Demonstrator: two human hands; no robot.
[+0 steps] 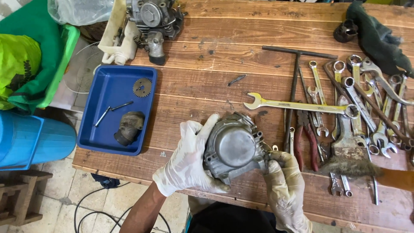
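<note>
Both my hands wear pale rubber gloves and hold a grey metal engine cover (pixel 235 146) with a round domed centre, just above the near edge of the wooden workbench (pixel 215 56). My left hand (pixel 187 162) grips its left side, fingers curled around the rim. My right hand (pixel 284 185) holds the lower right edge with thumb and fingers.
A blue tray (pixel 103 92) at the left holds a small sprocket (pixel 142 87), thin pins and a dark rubber elbow (pixel 128 127). Several spanners, red-handled pliers (pixel 307 140), a T-handle wrench (pixel 295 82) and a brush (pixel 349 155) lie at the right. An engine part (pixel 153 17) sits at the back.
</note>
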